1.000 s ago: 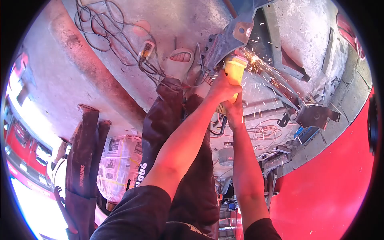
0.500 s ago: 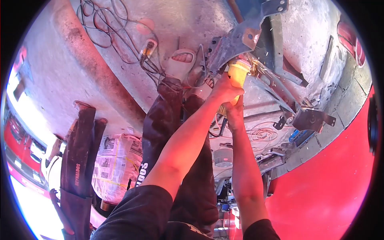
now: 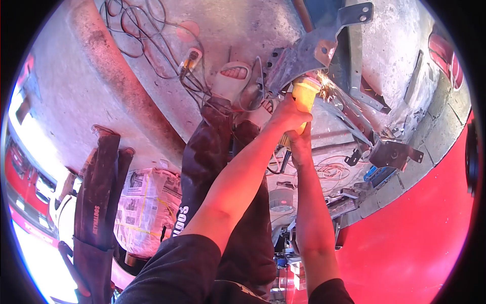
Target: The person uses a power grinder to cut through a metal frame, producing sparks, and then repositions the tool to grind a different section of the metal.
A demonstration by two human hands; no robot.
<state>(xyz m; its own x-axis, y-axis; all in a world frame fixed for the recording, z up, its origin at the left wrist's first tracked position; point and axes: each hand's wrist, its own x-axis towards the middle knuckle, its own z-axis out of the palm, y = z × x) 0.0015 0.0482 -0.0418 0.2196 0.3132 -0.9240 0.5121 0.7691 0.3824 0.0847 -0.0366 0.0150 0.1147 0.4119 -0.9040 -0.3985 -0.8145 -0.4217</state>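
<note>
A yellow angle grinder is gripped by both of my hands, its head against the lower edge of a bent metal bracket with holes. Sparks spray to the right of the head. My left hand is closed around the grinder's body, closer to its head. Just behind it, my right hand wraps the rear of the body. The disc itself is hidden by the head and bracket.
Black cables lie coiled on the concrete floor, near a sandalled foot. Another metal bracket is at right, by a red panel. A newspaper-wrapped bundle and another person's dark-trousered legs are at left.
The bracket and grinder appear slightly further right and lower in view, as the whole view shifts a little. Both hands keep their hold, and sparks still fly.
</note>
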